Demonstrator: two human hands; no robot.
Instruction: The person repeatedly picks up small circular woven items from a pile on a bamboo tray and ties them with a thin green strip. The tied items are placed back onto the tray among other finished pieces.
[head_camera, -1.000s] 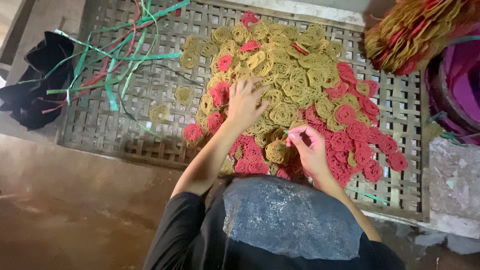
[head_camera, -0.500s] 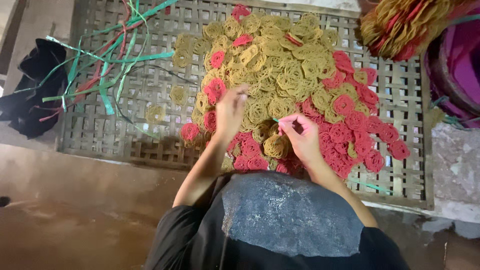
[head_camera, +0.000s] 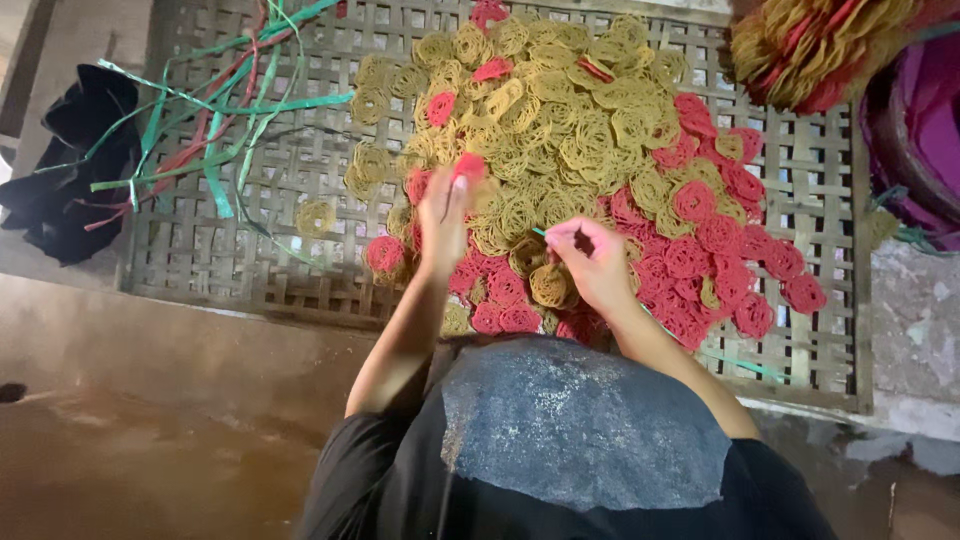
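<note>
A heap of small coiled spiral pieces, yellow (head_camera: 560, 110) and red (head_camera: 700, 240), lies spread on a woven bamboo mat (head_camera: 250, 270). My left hand (head_camera: 445, 215) is raised over the heap's near left side, and its fingertips pinch a red coil (head_camera: 468, 166). My right hand (head_camera: 595, 262) hovers over the near middle of the heap with its fingers closed on a thin green strip (head_camera: 540, 232). Both forearms reach forward from my dark-clothed body at the bottom.
Loose green and red plastic strips (head_camera: 215, 130) lie on the mat's far left. A black cloth bundle (head_camera: 70, 170) sits off the mat to the left. At the top right are a bundle of yellow and red strands (head_camera: 820, 45) and a purple container (head_camera: 920, 130).
My left hand has lifted off the yellow coils and now holds up a red coil. My right hand stayed near the middle, and the view shifted slightly.
</note>
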